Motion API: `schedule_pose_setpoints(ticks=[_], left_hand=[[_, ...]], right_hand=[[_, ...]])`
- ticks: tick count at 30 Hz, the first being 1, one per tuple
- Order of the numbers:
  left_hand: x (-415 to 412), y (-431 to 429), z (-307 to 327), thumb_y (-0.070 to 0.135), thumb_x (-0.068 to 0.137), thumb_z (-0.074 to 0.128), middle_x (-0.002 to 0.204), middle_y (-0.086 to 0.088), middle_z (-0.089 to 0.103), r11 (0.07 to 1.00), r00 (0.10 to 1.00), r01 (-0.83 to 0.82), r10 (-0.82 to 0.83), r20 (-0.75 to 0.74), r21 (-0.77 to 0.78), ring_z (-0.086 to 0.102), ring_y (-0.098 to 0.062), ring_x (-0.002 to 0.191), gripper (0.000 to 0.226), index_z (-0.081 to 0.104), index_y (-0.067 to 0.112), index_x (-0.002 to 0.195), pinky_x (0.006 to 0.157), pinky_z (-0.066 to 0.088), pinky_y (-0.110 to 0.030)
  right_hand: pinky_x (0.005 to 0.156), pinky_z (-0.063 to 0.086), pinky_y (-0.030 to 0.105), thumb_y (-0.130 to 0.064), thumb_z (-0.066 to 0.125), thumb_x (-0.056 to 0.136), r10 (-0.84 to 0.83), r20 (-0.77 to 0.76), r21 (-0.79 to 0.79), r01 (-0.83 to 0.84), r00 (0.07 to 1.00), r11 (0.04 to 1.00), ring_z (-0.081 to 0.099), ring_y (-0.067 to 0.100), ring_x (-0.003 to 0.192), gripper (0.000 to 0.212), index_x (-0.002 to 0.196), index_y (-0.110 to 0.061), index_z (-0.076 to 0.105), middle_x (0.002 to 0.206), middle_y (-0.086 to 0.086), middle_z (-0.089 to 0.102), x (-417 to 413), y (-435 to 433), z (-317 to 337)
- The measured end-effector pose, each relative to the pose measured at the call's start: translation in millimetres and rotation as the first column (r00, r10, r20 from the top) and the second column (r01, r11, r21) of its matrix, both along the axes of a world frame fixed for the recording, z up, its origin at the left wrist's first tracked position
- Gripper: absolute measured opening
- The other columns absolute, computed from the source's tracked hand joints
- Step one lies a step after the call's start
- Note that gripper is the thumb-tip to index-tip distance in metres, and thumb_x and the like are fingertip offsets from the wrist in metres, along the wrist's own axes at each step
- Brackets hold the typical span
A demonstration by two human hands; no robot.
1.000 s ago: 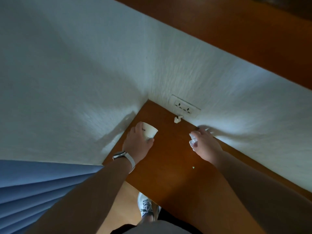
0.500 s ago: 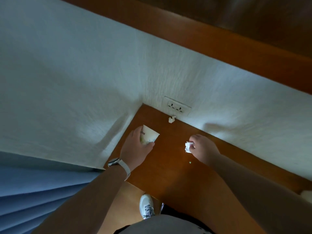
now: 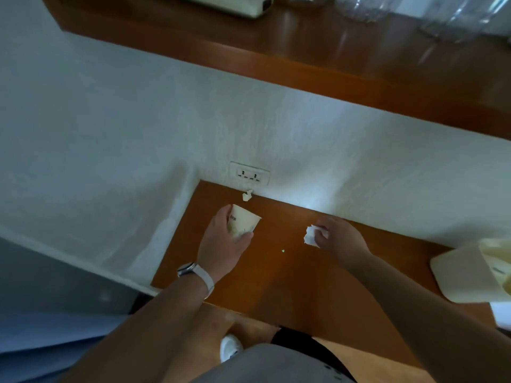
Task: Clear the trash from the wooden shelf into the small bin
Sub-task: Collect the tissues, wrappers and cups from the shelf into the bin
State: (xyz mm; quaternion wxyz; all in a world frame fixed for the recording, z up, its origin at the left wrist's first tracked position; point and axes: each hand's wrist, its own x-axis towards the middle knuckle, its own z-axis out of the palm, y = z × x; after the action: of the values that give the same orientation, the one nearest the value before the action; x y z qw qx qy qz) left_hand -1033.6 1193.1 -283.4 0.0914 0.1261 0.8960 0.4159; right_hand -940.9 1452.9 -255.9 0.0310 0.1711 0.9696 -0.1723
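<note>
L hand (image 3: pixel 224 246) was wrapped round a paper cup (image 3: pixel 243 223), thumb on one side & fingers on the other, cup tilted w/ its mouth toward the wall. R hand (image 3: pixel 338 239) was nearly closed, fingertips pinching a crumpled bit of white paper (image 3: pixel 311 235). Both sat over the wooden shelf (image 3: pixel 276 277); can't tell if cup or wad were touching the wood or just off it.

Vs. a second ago: the R hand had come away from the wall w/ the wad now clear in its fingers, whereas before the hand mostly covered it. The cup had gone from roughly upright to tipped. View had also swung up, so a higher shelf & a white tray (image 3: pixel 464 275) at the R edge came into shot.

Meaning for the task: two pieces looked secured & ready to carry off. One more scrap (image 3: pixel 247 195) lay at the back of the shelf, right under the wall socket (image 3: pixel 249 174), untouched, plus a tiny green speck (image 3: pixel 283 251) between the hands. The small bin wasn't in view, so where it stood can't be said. Prob. next: take both to the bin, then return for the scrap.
</note>
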Motion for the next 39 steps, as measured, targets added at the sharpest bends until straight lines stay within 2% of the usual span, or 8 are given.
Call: schedule_pose_setpoints(ticks=[3,9,16,19,21,26,31,39], left_hand=[[8.5,16.9,9.4,0.051,0.079,0.069,0.134,0.005,0.049,0.998,0.999,0.023,-0.021,-0.030,0.054,0.052,-0.014,0.116,0.080,0.028,0.028,0.144,0.079,0.059,-0.034],[24.3,63.2,18.4,0.043,0.080,0.071,0.131,0.005,0.049,0.989,0.990,0.133,-0.130,-0.061,0.064,0.050,-0.013,0.115,0.076,0.032,0.024,0.143,0.085,0.056,-0.036],[69.8,147.2,30.3,0.036,0.081,0.072,0.115,0.012,0.047,0.952,0.955,0.296,-0.293,-0.045,0.073,0.054,-0.010,0.102,0.067,0.037,0.027,0.138,0.077,0.056,-0.027],[95.0,192.7,38.3,0.038,0.082,0.072,0.123,0.010,0.045,0.939,0.942,0.337,-0.337,-0.015,0.067,0.052,-0.011,0.108,0.077,0.030,0.026,0.145,0.081,0.057,-0.028],[114.6,223.8,43.2,0.041,0.082,0.071,0.129,0.006,0.046,0.926,0.928,0.372,-0.373,-0.002,0.057,0.052,-0.013,0.110,0.081,0.025,0.026,0.148,0.082,0.058,-0.033],[161.9,299.9,54.6,0.041,0.084,0.067,0.125,0.006,0.046,0.878,0.878,0.478,-0.476,-0.047,0.015,0.048,-0.010,0.106,0.074,0.031,0.022,0.146,0.078,0.048,-0.023],[204.5,378.6,65.8,0.043,0.080,0.069,0.123,0.010,0.048,0.854,0.856,0.517,-0.516,-0.036,0.053,0.052,-0.007,0.104,0.070,0.038,0.026,0.141,0.083,0.055,-0.029],[247.7,468.4,63.3,0.045,0.075,0.073,0.115,0.013,0.048,0.882,0.886,0.463,-0.464,-0.003,0.091,0.053,-0.007,0.102,0.065,0.044,0.031,0.131,0.082,0.058,-0.035]], right_hand=[[0.073,0.042,0.028,-0.023,0.053,0.094,-0.076,-0.063,-0.030,0.074,0.995,0.997,0.055,0.013,0.085,0.019,0.108,-0.018,0.064,0.102,-0.002,0.061,16.5,11.9,9.6],[0.068,0.047,0.031,-0.022,0.053,0.092,-0.144,-0.093,-0.057,0.139,0.985,0.989,0.056,0.014,0.080,0.011,0.095,-0.018,0.063,0.091,-0.005,0.059,49.3,36.1,20.0],[0.063,0.037,0.024,-0.022,0.055,0.092,-0.263,-0.155,-0.084,0.253,0.952,0.964,0.054,0.010,0.080,0.009,0.093,-0.019,0.064,0.089,-0.008,0.058,118.0,91.1,29.1],[0.058,0.037,0.021,-0.021,0.055,0.092,-0.324,-0.170,-0.091,0.313,0.931,0.946,0.055,0.012,0.079,0.010,0.094,-0.017,0.065,0.090,-0.007,0.058,152.8,125.1,36.0],[0.061,0.040,0.024,-0.020,0.056,0.093,-0.381,-0.160,-0.106,0.368,0.911,0.924,0.054,0.013,0.080,0.012,0.097,-0.014,0.065,0.095,-0.003,0.060,176.9,150.5,40.3],[0.069,0.047,0.033,-0.023,0.053,0.093,-0.467,-0.165,-0.119,0.453,0.869,0.884,0.056,0.018,0.081,0.014,0.094,-0.013,0.063,0.092,-0.002,0.061,229.5,208.7,48.3],[0.064,0.047,0.034,-0.025,0.051,0.093,-0.528,-0.176,-0.149,0.508,0.831,0.848,0.055,0.020,0.074,0.014,0.088,-0.014,0.059,0.084,-0.001,0.058,270.7,269.5,50.5],[0.067,0.045,0.029,-0.025,0.049,0.092,-0.480,-0.224,-0.206,0.440,0.848,0.874,0.054,0.016,0.079,0.011,0.091,-0.018,0.058,0.087,-0.005,0.055,285.9,339.0,40.4]])
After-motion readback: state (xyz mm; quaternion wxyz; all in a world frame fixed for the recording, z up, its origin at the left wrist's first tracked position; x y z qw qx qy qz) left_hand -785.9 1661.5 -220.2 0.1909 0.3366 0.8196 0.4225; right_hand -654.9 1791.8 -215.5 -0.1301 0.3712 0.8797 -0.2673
